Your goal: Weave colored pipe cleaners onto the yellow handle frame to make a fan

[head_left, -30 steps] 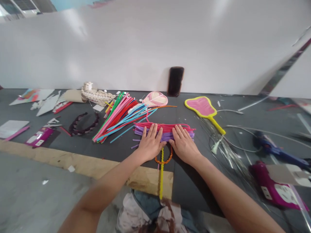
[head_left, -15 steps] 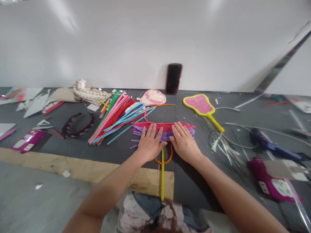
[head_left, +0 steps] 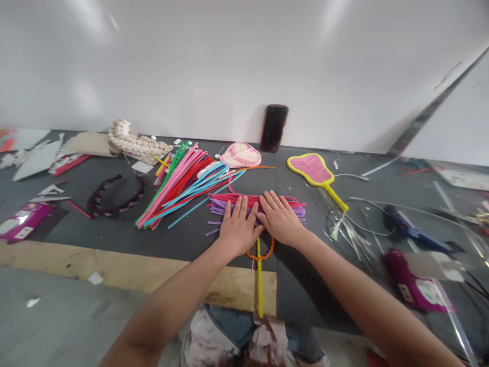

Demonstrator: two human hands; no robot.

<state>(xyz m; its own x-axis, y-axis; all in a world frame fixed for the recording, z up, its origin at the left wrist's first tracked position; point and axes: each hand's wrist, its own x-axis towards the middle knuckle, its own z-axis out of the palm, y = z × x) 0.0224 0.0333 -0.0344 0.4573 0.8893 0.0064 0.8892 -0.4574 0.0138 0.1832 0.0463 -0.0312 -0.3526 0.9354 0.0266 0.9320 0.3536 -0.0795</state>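
My left hand [head_left: 240, 227] lies flat, fingers spread, on a row of purple pipe cleaners [head_left: 217, 207] and dark pink pipe cleaners [head_left: 225, 197]. Beside it, nearly touching at the thumbs, my right hand [head_left: 280, 219] presses on the same row with outstretched fingers. Below the hands, a yellow pipe-cleaner stem [head_left: 260, 290] runs toward me over the table edge, its upper end twisted. An orange twisted loop [head_left: 270, 251] crosses that stem; its top is hidden under my hands.
Left lies a fan of coloured pipe cleaners [head_left: 179, 188] and a dark braided headband [head_left: 114, 201]. A phone [head_left: 274, 127] leans on the white wall. A yellow-edged pink wand [head_left: 313, 169], clear strands [head_left: 351, 239], a blue-handled tool [head_left: 416, 232] and a purple pack [head_left: 412, 285] are right.
My right hand has slid left, closer to my left hand, still flat on the pipe cleaners. The view has shifted slightly.
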